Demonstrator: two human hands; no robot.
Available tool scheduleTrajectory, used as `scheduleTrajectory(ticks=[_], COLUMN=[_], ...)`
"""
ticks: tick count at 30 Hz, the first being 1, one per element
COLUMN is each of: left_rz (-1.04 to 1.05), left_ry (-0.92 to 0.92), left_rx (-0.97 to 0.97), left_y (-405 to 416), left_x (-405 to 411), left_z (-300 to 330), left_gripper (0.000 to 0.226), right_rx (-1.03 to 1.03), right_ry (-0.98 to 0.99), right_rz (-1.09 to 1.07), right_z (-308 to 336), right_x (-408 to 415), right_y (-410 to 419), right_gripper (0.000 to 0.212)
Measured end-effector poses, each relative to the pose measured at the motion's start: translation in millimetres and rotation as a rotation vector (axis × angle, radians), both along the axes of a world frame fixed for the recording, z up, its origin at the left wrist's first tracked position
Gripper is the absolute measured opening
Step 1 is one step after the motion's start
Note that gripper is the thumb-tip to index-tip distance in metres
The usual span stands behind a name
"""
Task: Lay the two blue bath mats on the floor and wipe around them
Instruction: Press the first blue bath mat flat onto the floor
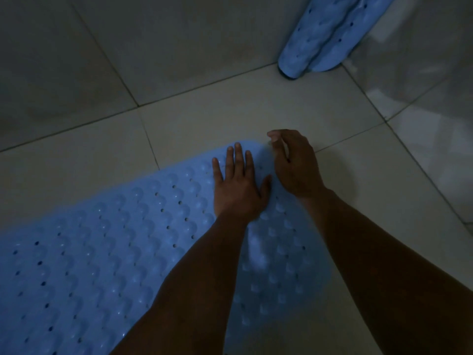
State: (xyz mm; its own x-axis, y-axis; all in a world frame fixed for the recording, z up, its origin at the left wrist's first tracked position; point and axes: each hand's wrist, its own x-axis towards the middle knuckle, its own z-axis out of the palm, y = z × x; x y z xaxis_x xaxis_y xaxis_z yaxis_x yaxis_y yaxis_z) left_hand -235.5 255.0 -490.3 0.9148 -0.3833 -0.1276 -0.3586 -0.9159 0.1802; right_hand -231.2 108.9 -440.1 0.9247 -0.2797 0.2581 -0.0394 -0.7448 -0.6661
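Observation:
One blue bath mat (107, 242), studded with bumps and small holes, lies flat on the pale tiled floor and runs from the lower left to the middle. My left hand (238, 185) presses flat on its far rounded end, fingers straight. My right hand (294, 162) hovers just to the right at the mat's far edge, fingers loosely curled, with nothing visible between them. The second blue bath mat (322, 34) stands folded lengthwise in the far right corner, leaning against the wall.
Pale floor tiles (230, 108) with dark grout lines stretch beyond the mat. A tiled wall (430, 103) rises on the right and meets the back wall at the corner. The light is dim.

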Motion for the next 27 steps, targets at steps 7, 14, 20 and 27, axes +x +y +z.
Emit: scheduleTrajectory(ticks=[7, 14, 20, 27], left_rz=[-0.001, -0.021, 0.331, 0.399], left_ry=[0.0, 0.056, 0.605, -0.027], left_rx=[0.009, -0.027, -0.727, -0.801], left_y=[-3, -1, 14, 36], left_x=[3, 5, 33, 29], left_z=[-1, 4, 47, 52], left_gripper=[0.08, 0.082, 0.05, 0.034], right_rx=[-0.107, -0.134, -0.278, -0.547], right_ry=[0.011, 0.112, 0.335, 0.416], right_rz=[-0.032, 0.019, 0.231, 0.288], right_z=[-21, -27, -21, -46], right_x=[-17, -28, -17, -31], right_y=[-48, -34, 1, 34], right_gripper=[0.035, 0.04, 0.059, 0.099])
